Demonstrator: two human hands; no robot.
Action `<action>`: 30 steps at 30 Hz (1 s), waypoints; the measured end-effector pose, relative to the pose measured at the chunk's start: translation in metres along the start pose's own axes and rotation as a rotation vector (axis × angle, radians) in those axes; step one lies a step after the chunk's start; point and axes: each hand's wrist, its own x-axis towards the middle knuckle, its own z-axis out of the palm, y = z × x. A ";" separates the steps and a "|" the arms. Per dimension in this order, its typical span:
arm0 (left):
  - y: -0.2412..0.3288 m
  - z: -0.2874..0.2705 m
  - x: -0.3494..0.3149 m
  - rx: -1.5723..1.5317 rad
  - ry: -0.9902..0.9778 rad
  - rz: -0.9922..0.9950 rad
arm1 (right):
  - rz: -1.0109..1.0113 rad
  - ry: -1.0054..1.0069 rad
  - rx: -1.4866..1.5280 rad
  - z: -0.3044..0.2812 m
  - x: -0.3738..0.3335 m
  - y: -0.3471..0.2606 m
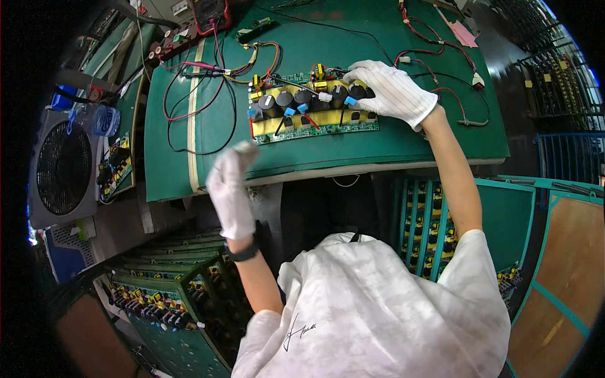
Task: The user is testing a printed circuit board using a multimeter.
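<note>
A circuit board (309,120) with black round capacitors, yellow parts and blue-tipped wire leads lies on the green bench top (302,154). My right hand (391,93), in a white striped glove, wraps over the board's right end; its thumb and fingers are around the components there, and the fingertips are partly hidden. Just off the front left corner of the board, my gloved left hand (232,186) is raised near the bench edge. Motion smears its fingers, and nothing can be made out in them.
Red and black test leads (165,104) run from a red multimeter (211,16) at the back left. Cables with white connectors (478,80) lie at the right. Racks of boards (154,296) stand below on both sides; a fan (64,165) and water bottle (106,120) are left.
</note>
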 end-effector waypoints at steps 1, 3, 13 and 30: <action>-0.008 0.002 -0.020 -0.111 -0.083 -0.087 | -0.031 0.022 0.014 0.002 0.003 0.001; -0.025 0.015 -0.042 -0.327 -0.247 -0.220 | -0.014 -0.004 0.050 0.002 0.002 0.004; -0.057 0.080 -0.059 -0.766 -0.363 -0.360 | -0.055 0.045 0.135 -0.005 0.002 -0.004; -0.098 0.128 -0.059 -0.635 0.212 -0.102 | 0.078 0.108 0.267 -0.033 -0.032 -0.086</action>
